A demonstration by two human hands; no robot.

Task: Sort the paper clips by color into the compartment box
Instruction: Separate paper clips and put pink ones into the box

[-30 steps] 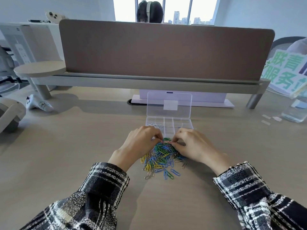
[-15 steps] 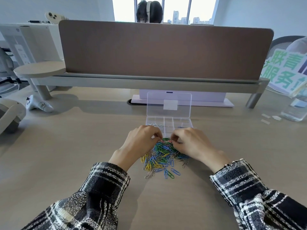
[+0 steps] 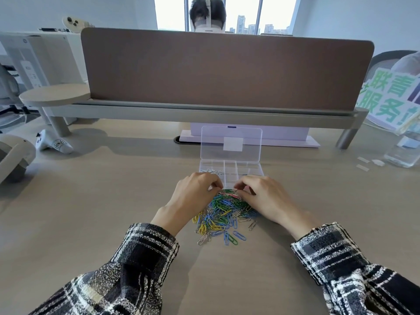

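Right hand point(image 3: 268, 198) is sitting slightly further up toward the compartment box point(image 3: 255, 169) vs. 1 s ago; left hand point(image 3: 193, 196) is staying approx. where it was.

Room: the counter point(image 3: 113, 201) is lying bare wide to both sides of the hands and on the near side btwn the plaid sleeves point(image 3: 145, 253). On the far side the box is standing open w/ its clear lid point(image 3: 231, 143) tilted up, and the brown divider panel point(image 3: 227, 69) is closing things off behind it. A white controller point(image 3: 54, 144) far left and a water bottle point(image 3: 402, 153) far right are both lying well apart from the work.

The paper clips point(image 3: 223, 212) are lying in a mixed pile (green, blue, yellow, silver, some pink) btwn the two hands, w/ the far edge just short of the box's near wall. A few silver clips point(image 3: 212, 171) are lying in a left compartment.

Fingers: the right fingers point(image 3: 244, 186) are curling in, thumb and forefinger pinching at clips on the pile's far edge. The left fingers point(image 3: 214, 185) are curled w/ tips together just above that edge; cannot tell whether they are holding a clip.
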